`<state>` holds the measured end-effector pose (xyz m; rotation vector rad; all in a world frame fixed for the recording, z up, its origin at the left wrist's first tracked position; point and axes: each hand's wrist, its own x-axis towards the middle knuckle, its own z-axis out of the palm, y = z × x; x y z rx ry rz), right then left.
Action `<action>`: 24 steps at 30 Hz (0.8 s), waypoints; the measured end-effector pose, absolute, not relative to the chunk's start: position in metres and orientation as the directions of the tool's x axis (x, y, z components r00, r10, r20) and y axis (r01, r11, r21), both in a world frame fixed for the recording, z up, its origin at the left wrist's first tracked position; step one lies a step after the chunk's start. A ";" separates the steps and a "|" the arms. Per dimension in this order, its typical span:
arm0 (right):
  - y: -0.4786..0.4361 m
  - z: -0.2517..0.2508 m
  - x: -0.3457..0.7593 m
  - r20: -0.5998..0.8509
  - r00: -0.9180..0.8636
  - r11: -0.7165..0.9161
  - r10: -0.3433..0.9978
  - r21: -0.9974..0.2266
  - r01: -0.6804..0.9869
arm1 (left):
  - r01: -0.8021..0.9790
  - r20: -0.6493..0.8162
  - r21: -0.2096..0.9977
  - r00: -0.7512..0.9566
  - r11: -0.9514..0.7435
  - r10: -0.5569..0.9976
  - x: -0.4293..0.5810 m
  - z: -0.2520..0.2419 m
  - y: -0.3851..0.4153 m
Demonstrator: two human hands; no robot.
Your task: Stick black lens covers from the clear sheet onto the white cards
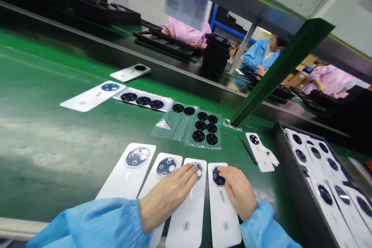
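On the green bench (58, 139), the dark octagonal disc (216, 178) sits at 5 o'clock, atop the rightmost white panel (226, 221). The right hand's (240, 192) fingers touch its edge; from here I cannot tell whether they pinch it. The left hand's (167, 195) fingers lie extended, gripping nothing, over the adjacent panel (186, 217) at 6 o'clock. Caution: uneven fingertip pressure could skew the disc; bare skin could smudge its surface; a sideways drag could make neighbouring panels collide.
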<state>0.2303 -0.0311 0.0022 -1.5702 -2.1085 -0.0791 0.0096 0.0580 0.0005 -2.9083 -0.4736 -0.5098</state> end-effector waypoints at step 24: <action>-0.038 -0.013 0.230 0.450 -0.196 0.288 0.871 -0.143 0.947 | 0.339 0.368 0.027 0.871 -0.941 0.324 0.007 0.002 0.060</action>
